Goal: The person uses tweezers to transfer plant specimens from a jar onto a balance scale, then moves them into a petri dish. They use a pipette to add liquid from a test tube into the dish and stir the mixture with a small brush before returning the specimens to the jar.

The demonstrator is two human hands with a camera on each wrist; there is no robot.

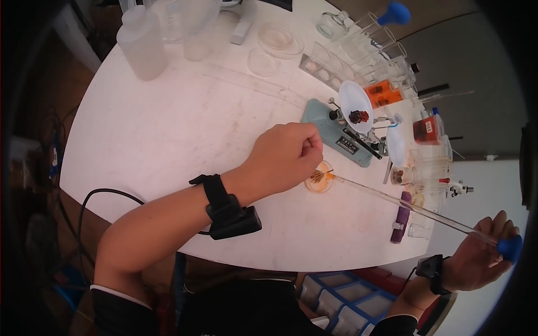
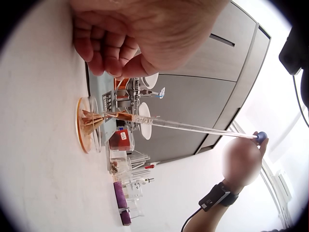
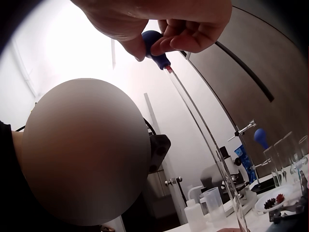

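Observation:
My left hand [image 1: 283, 159] hangs loosely curled beside a small round dish [image 1: 314, 189], its thumb near the fingertips; in the left wrist view the hand [image 2: 130, 38] shows nothing held. Brown pointed pieces [image 2: 91, 121] sit in the dish. A long glass tube [image 1: 392, 199] slants from them up to a blue rubber bulb [image 1: 510, 248], which my right hand [image 1: 482, 257] pinches between thumb and fingers. Brownish orange colour shows at the tube's lower end in the left wrist view. The right wrist view shows the grip on the bulb [image 3: 152, 41] closely.
Behind the dish stands a green balance [image 1: 325, 120], its white pan [image 1: 355, 99] bearing dark red pieces. A purple roll [image 1: 400, 218] and glassware lie to the right. Clear dishes [image 1: 263, 63], a white bottle [image 1: 143, 50] and a tube rack [image 1: 322, 73] stand farther back.

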